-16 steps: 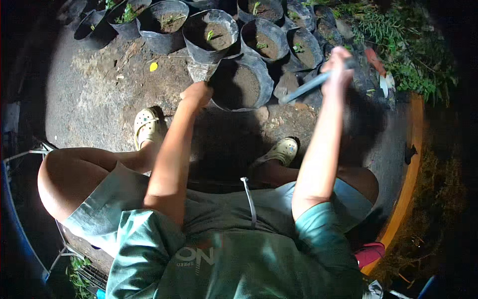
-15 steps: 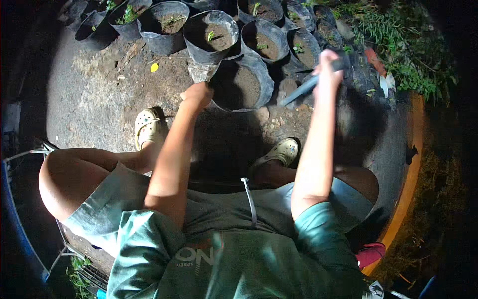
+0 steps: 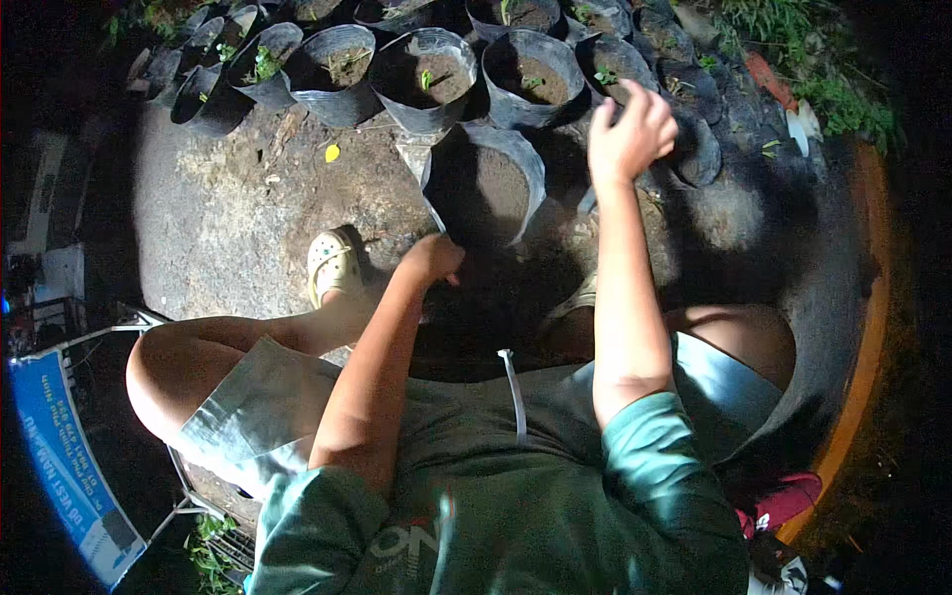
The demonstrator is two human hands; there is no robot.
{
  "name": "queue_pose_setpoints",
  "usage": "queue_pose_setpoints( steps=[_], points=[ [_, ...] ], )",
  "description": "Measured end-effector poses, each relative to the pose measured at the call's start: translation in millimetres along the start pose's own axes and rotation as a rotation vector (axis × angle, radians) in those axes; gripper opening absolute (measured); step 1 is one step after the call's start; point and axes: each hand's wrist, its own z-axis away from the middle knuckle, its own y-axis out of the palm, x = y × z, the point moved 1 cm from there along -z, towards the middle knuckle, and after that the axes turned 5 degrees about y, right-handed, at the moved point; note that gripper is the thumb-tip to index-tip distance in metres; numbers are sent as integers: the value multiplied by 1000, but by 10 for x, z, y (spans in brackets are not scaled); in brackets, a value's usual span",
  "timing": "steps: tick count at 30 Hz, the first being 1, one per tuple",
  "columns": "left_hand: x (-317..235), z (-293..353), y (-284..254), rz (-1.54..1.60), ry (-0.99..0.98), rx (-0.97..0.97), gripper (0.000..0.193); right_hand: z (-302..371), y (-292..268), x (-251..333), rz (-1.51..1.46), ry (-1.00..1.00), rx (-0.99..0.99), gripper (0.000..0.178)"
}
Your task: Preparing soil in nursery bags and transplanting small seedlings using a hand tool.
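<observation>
A black plastic grow bag (image 3: 534, 169) filled with brown soil stands in front of me, its pale folded flap at the left. My left hand (image 3: 434, 260) is closed at its near left rim, the fingers curled where the plastic edge meets them. My right hand (image 3: 635, 134) is raised to the right of the bag, fingers spread and nothing in them. Beside my right wrist a short piece of a grey-blue tool (image 3: 587, 201) shows near the ground; my forearm and shadow hide the remainder.
Several black grow bags with soil and small seedlings, such as one bag (image 3: 424, 79), crowd the far side. A yellow leaf (image 3: 332, 153) lies on the ground. Weeds (image 3: 843, 99) and an orange-painted curb (image 3: 871, 297) run along the right. A blue sign (image 3: 74, 466) stands at left.
My right hand has let go of the grey tool, which is now low beside my wrist, and its fingers have opened. My left hand has slid nearer along the bag's rim.
</observation>
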Motion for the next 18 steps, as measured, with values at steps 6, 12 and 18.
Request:
queue_pose_setpoints(
  steps=[6,12,18],
  points=[
    [-78,543,-447,63,-207,58,30,703,90,648,-443,-941,546,14],
    [-398,344,-967,-365,-512,-461,28,1399,338,246,39,-593,1131,21],
    [-387,-159,-552,-564,-302,-91,35,2074,578,206,-1054,1449,961,39]
  ],
)
